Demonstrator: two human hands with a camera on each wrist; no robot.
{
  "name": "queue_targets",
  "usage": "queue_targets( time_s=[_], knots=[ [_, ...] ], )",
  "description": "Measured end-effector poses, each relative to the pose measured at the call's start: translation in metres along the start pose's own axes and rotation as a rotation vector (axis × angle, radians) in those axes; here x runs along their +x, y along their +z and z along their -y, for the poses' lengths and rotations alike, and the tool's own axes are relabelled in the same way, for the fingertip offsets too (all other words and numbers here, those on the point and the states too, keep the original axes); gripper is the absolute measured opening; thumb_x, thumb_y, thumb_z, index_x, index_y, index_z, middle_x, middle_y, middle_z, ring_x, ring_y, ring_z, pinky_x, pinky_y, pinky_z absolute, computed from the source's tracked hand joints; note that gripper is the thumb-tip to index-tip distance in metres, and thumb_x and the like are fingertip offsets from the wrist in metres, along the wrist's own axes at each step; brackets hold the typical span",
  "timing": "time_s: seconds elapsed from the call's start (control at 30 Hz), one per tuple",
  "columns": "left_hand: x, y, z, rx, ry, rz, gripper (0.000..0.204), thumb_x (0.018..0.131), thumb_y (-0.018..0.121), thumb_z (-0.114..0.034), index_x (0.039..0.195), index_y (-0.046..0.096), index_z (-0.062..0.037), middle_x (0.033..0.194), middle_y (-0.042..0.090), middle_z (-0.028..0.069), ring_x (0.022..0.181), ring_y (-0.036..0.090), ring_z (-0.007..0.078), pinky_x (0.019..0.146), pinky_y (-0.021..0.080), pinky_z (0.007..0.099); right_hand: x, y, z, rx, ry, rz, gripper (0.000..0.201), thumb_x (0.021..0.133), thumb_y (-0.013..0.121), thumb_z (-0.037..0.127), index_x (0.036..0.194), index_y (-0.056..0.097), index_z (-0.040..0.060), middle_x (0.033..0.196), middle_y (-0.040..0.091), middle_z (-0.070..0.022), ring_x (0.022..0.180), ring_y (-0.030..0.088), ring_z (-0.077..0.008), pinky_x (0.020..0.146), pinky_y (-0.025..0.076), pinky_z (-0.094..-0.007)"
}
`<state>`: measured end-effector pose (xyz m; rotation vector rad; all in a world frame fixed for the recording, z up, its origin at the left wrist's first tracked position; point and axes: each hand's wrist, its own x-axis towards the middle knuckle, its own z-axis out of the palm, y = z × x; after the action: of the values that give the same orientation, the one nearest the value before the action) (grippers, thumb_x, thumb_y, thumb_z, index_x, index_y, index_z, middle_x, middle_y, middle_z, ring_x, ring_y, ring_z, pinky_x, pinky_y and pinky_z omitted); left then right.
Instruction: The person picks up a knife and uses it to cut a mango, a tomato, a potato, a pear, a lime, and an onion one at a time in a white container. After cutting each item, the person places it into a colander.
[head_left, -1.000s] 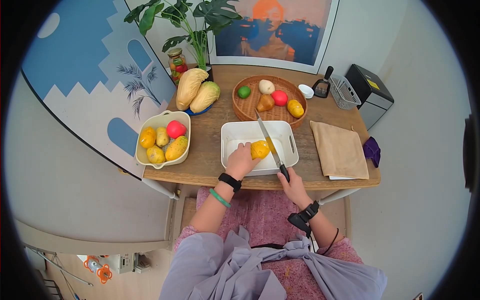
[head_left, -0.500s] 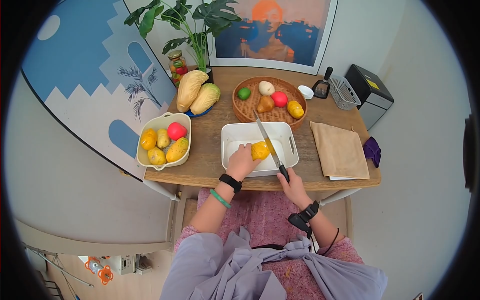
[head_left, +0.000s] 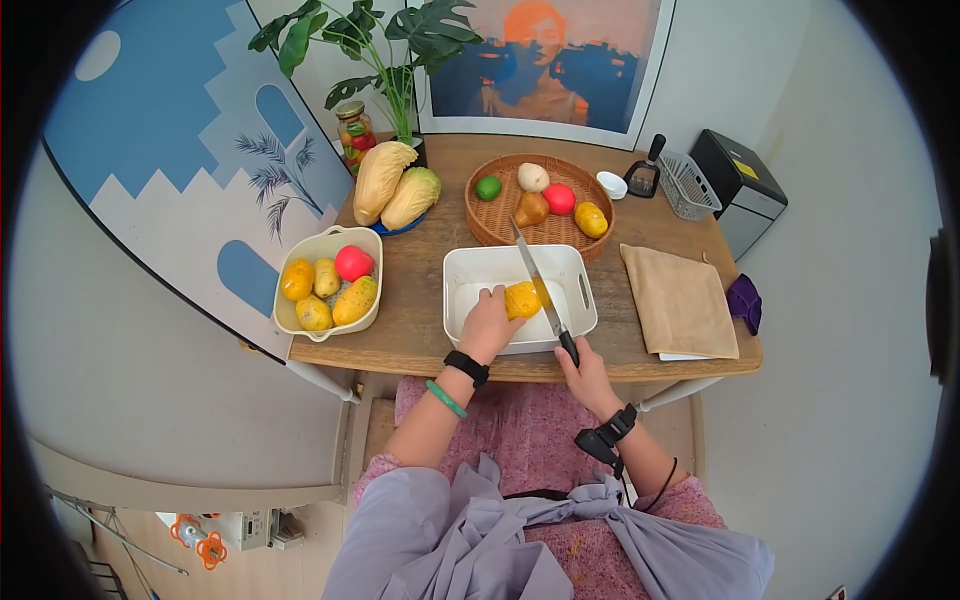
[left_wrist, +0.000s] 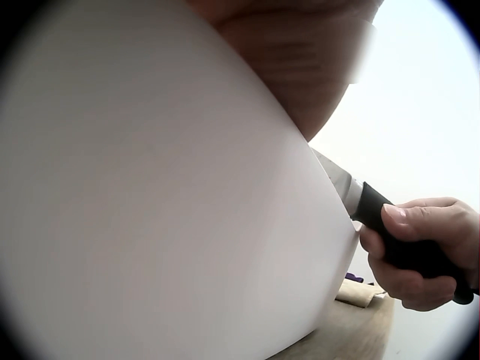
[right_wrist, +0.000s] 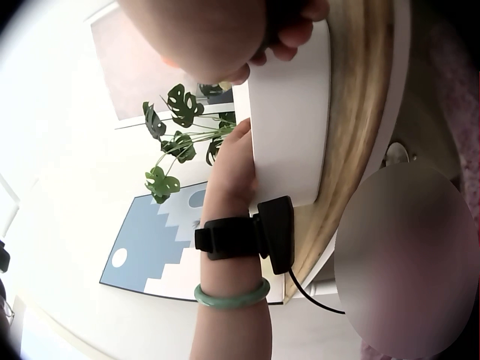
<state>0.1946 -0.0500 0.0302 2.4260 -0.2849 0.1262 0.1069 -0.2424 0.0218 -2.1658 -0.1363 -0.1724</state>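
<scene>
A yellow fruit [head_left: 521, 300] is held in the white plastic bin [head_left: 466, 262] by my left hand [head_left: 486, 326], its fingers curled over the fruit's left side. My right hand [head_left: 588, 376] grips the black handle of a long kitchen knife [head_left: 530, 263] over the bin's front rim. The blade slants up and left across the bin, along the fruit's right side, its tip overlapping the wicker tray in the head view. In the left wrist view, the bin's wall hides the fruit and most of the blade, while the knife handle [left_wrist: 409, 251] shows in the right hand's fingers.
Behind the bin is a round wicker tray [head_left: 480, 222] of fruit. To the left stand a cream basket [head_left: 328, 240] of yellow and red produce and two napa cabbages [head_left: 383, 178]. A folded tan cloth [head_left: 680, 300] lies at right, near a grey basket [head_left: 690, 185].
My left wrist has shifted slightly to the right, with the fingers still on the fruit. The knife keeps nearly the same slant beside it, its tip moving only a little.
</scene>
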Motion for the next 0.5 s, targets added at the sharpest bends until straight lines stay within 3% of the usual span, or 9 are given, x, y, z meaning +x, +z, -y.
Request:
queue_targets(
  time_s=[0.5],
  knots=[
    [0.001,0.012,0.001,-0.091,0.005,-0.079,0.044,0.077,0.070,-0.012,0.115,0.050,-0.0001,0.103,0.058,0.0245,0.091,0.061,0.0428,0.078,0.052,0.0464,0.000,0.001,0.002,-0.009,0.007,-0.032,0.029,0.095,0.057,0.026,0.095,0.050,-0.0023,0.071,0.059,-0.0255,0.071,0.061,-0.0450,0.061,0.046,-0.0456]
  ],
)
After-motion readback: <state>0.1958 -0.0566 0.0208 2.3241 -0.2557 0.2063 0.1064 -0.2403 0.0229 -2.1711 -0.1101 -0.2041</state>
